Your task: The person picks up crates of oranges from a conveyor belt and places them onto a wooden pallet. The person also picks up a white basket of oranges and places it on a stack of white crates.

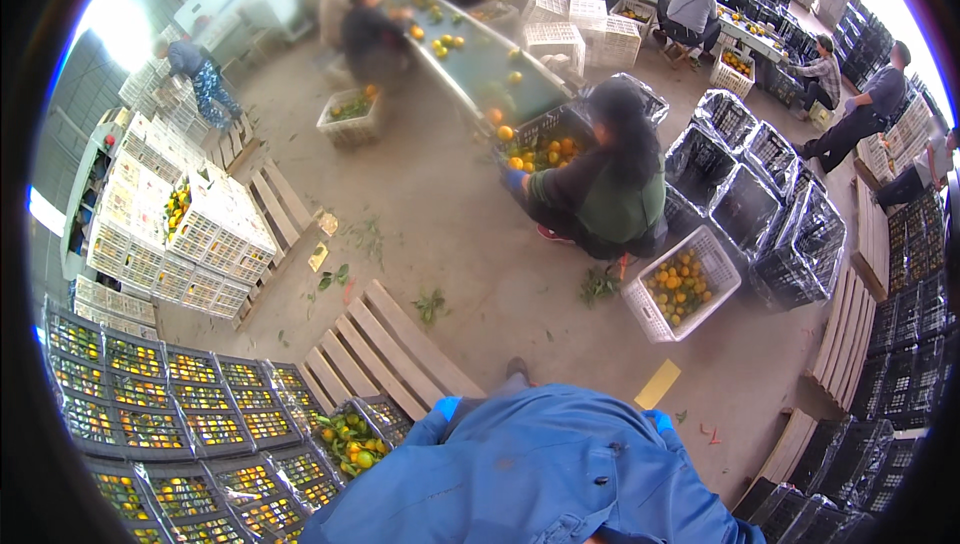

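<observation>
My left hand (448, 407), in a blue glove, hangs at my side near a wooden pallet (390, 353). Most of it is hidden by my sleeve. Beside it is a black crate (369, 403) filled with oranges and green leaves (352, 443). My right hand (660, 420), also gloved in blue, is low on my other side, mostly covered by my blue jacket (517, 461). A flat yellow strip (658, 384) shows just beyond it; I cannot tell whether the hand touches it. The fingers of both hands are too hidden to read.
Ahead, a person (622, 169) squats at the end of a conveyor (480, 56) by a black crate of oranges (551, 150). A white crate of oranges (679, 285) and film-lined black crates (742, 206) stand right. Stacked full crates (176, 394) rise left. Leaves (430, 306) litter the floor.
</observation>
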### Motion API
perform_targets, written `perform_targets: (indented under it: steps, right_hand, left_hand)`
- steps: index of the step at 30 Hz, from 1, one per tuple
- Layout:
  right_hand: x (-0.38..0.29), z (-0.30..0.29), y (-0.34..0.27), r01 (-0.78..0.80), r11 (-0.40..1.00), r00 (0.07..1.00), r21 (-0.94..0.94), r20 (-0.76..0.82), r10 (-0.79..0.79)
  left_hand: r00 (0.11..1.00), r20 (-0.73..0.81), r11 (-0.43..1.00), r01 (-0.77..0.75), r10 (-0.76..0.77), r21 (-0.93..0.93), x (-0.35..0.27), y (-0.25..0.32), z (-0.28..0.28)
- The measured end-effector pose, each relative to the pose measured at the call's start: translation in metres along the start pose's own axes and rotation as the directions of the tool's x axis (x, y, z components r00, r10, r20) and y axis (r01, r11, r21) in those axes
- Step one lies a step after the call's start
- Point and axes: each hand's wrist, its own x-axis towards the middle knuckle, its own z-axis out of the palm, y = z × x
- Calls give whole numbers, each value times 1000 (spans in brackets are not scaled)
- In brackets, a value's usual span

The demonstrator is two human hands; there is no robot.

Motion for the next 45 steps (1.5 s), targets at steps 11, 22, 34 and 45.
perform_targets:
  steps: [11, 22, 34, 45]
  right_hand:
    - [18, -3, 16, 9, 999, 1000, 33, -6, -9]
    - [-8, -2, -3, 3, 990, 1000, -138, -2, -4]
    - [-6, 14, -8, 37, 956, 998, -291, 60, -20]
    - [-20, 36, -24, -135, 982, 988, -136, -92, 123]
  left_hand:
    - [999, -22, 999, -41, 41, -16, 1, 46, -11]
    - [996, 87, 967, -32, 10, 252, 28, 46, -27]
    - [1000, -14, 962, 9, -13, -272, 30, 5, -33]
    - [998, 32, 998, -60, 61, -18, 34, 17, -79]
